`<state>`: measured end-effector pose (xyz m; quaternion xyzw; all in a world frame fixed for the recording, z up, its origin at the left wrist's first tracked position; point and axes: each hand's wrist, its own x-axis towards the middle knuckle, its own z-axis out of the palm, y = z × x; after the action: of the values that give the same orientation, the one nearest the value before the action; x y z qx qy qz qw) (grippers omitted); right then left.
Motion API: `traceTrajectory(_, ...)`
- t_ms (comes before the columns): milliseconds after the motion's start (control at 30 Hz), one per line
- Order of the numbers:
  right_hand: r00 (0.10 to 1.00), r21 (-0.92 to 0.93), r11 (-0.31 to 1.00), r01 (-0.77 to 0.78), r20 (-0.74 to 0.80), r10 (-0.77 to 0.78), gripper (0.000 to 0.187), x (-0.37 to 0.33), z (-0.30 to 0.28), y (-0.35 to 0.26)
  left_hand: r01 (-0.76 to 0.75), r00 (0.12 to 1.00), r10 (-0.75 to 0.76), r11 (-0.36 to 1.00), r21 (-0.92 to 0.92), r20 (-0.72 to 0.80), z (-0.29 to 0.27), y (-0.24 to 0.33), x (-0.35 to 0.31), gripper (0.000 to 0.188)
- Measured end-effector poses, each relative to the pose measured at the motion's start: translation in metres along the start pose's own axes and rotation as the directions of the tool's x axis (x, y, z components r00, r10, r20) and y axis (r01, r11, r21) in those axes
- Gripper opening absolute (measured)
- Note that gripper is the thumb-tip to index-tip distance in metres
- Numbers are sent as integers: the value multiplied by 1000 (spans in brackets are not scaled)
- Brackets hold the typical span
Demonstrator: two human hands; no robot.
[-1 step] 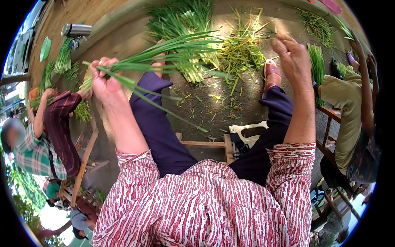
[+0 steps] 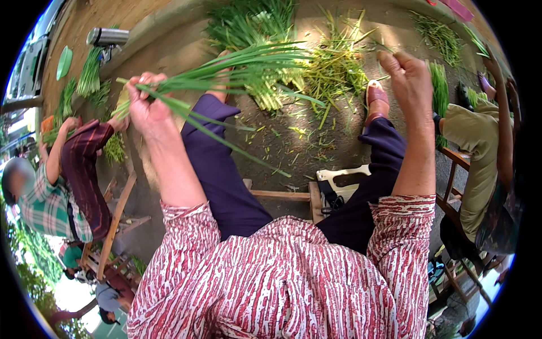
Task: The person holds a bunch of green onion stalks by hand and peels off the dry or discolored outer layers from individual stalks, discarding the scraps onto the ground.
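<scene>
the left hand (image 2: 149, 107) pinched a bunch of green leaves (image 2: 197, 79) close to the pale stem ends, in the air beyond the left knee (image 2: 206, 121), and the long tips fanned out to the right. the right hand (image 2: 407, 79) was raised well apart from the bunch, its fingers folded in and pressed to the thumb; whether a thin strand was caught there could not be told. the held leaves stood in the way of the left foot (image 2: 219, 95), hiding part of it, and their tips crossed in front of a heap of green leaves (image 2: 248, 25) on the ground (image 2: 259, 141). just beside that heap lay a looser yellowish heap (image 2: 333, 70), near the right sandal (image 2: 375, 94), with scraps (image 2: 299, 131) strewn between the feet. a wooden bar (image 2: 279, 195) ran across below, and a cream plastic thing (image 2: 341, 179) was partly covered by the right leg (image 2: 384, 147). at the far left, a metal flask (image 2: 107, 37) was near a green dish (image 2: 64, 62) and a bundle of leaves (image 2: 89, 76). a co-worker in a checked shirt (image 2: 48, 209) sat to the left, another in khaki trousers (image 2: 474, 147) to the right, near an upright bundle (image 2: 438, 87).
</scene>
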<state>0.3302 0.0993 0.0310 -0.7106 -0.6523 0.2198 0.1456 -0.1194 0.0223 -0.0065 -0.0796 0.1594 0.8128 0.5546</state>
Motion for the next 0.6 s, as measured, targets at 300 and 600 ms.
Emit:
traceTrajectory(300,935,221,909,354,-80,-345,27,2,19,10,32,999,-33,999,19,32,3,-6,-1,33)
traceTrajectory(600,360,760,635,-135,635,-684,46,-47,12,-29,-25,999,24,997,69,26,0,-3,-5,34)
